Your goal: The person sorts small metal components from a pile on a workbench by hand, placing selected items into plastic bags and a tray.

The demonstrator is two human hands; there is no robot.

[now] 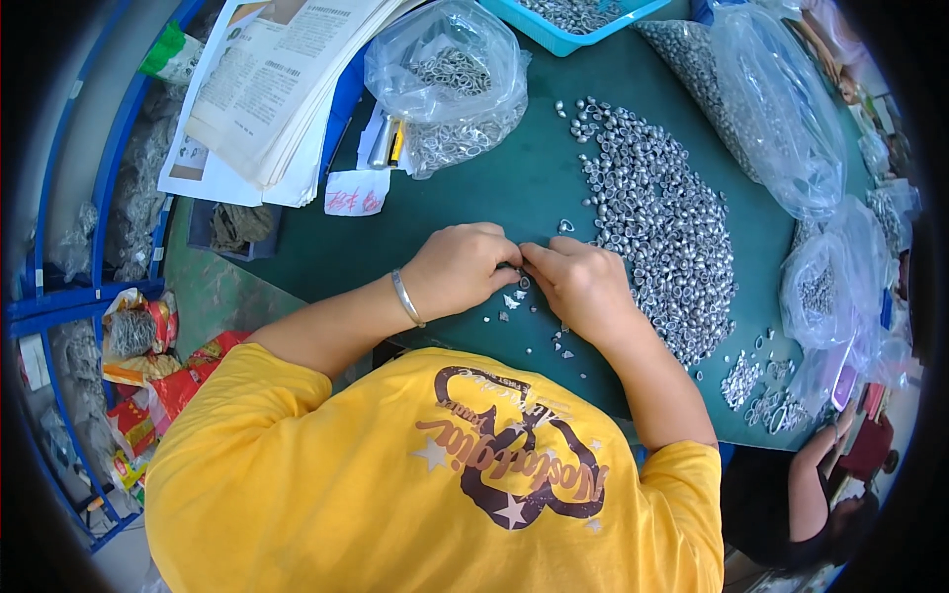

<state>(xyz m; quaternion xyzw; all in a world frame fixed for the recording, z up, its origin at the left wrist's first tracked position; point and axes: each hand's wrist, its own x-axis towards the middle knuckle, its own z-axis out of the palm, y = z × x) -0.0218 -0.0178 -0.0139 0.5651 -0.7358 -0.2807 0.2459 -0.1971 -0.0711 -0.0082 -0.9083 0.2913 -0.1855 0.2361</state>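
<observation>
My left hand (459,265), with a silver bangle at the wrist, is closed in a pinch over the green tabletop. My right hand (583,282) is also pinched, its fingertips meeting those of the left. Whatever lies between the fingers is hidden or too small to name. Just below the fingertips is a small metal ring (525,283), and near it lie some silvery fragments (510,301). A broad heap of small, hollow, silver-coloured metal pieces (677,242) spreads beside my right hand. One loose piece (565,226) sits apart, above the right hand.
Beyond my hands stand a clear bag of metal rings (457,128) and a blue plastic basket (568,40). Stacked papers (262,109) lie at the far left. More filled bags (791,119) line the right side, where another person's arm (811,484) shows. Blue shelving (109,178) stands left.
</observation>
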